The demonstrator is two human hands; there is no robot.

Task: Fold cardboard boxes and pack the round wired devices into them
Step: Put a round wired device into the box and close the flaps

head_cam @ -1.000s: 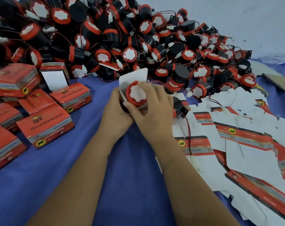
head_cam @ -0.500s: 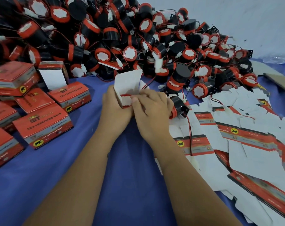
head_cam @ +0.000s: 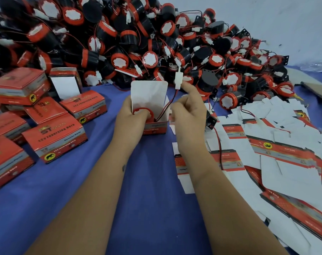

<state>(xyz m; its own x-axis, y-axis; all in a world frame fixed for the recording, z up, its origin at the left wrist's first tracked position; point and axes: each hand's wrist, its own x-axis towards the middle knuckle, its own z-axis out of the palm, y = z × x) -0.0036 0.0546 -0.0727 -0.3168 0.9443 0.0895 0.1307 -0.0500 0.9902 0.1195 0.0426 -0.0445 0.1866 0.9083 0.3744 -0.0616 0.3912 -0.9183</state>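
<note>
My table (head_cam: 152, 208), covered in a blue cloth, fills the lower view. Behind it stands a plain pale wall (head_cam: 267, 19), evenly lit. A clear plastic bottle (head_cam: 316, 65) lies at my far right.

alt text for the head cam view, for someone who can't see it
A person's left hand holds an open red box with a round device inside, while the right hand lifts its white connector. Behind lies a heap of devices on blue cloth.

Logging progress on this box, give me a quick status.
Left hand grips open box, device seated inside. Right hand pinches its wire, white connector outside. Lid flap up.
</note>
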